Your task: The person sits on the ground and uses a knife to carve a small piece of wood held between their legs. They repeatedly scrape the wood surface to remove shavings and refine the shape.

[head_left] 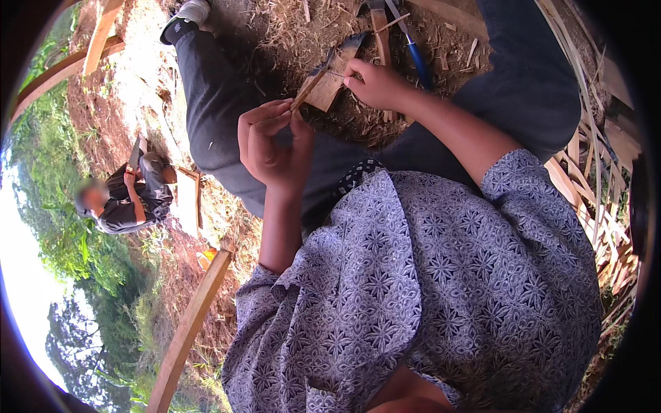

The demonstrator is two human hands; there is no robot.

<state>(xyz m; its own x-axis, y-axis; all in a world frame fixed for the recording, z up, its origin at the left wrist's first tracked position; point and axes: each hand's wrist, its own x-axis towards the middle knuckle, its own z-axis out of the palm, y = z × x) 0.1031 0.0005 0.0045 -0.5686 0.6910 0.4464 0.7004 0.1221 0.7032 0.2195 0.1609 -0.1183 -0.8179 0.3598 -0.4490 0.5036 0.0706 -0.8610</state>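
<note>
Outdoors: red earth littered with dry straw and wood shavings. Far left, another person (pixel 127 196) sits on the slope. Left hand (pixel 272 141) pinches the near end of a bamboo strip (pixel 311 84), fingers closed narrow. Strip's long axis runs up-right. Right hand (pixel 379 86) grips what is probably a knife (pixel 336 63); blade partly hidden. Split bamboo strips (pixel 592 199) far right.

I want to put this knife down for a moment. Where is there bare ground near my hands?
Barest: reddish soil left of your left leg. Crowded: shavings around the wooden block, tools ahead, bamboo strips right.
</note>
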